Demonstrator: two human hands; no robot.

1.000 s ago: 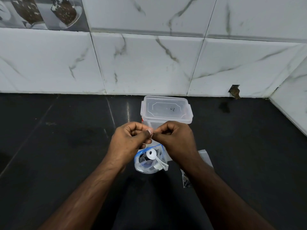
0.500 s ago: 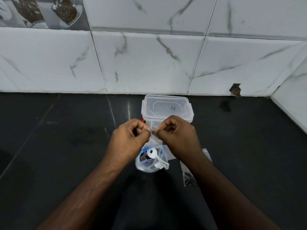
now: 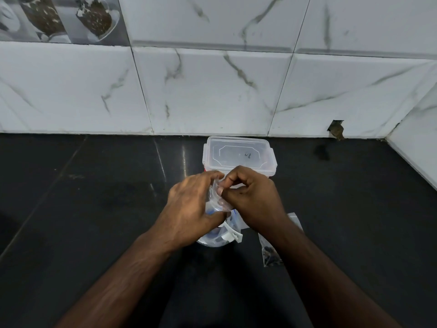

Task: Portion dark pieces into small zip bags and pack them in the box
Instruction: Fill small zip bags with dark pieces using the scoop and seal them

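Observation:
Both hands meet over the dark counter [image 3: 94, 209], holding a small clear zip bag [image 3: 216, 194] between them. My left hand [image 3: 191, 204] wraps round the bag's left side, and my right hand [image 3: 250, 197] pinches its top edge with thumb and fingers. Below them sits a clear container [image 3: 217, 240] with a blue rim and a white clip; its contents are mostly hidden. A lidded clear plastic box [image 3: 238, 155] stands just behind the hands. One small bag holding dark pieces [image 3: 269, 253] lies on the counter beside my right forearm.
A white marble-tiled wall [image 3: 212, 91] runs along the back of the counter and turns forward at the right. A chipped hole [image 3: 337, 130] marks the wall's base at the right. Bare dark counter spreads to the left and right.
My left hand has gone from a pinch at the bag's top to wrapping round its side, lower down. The right hand still pinches the top edge. The view has shifted slightly.

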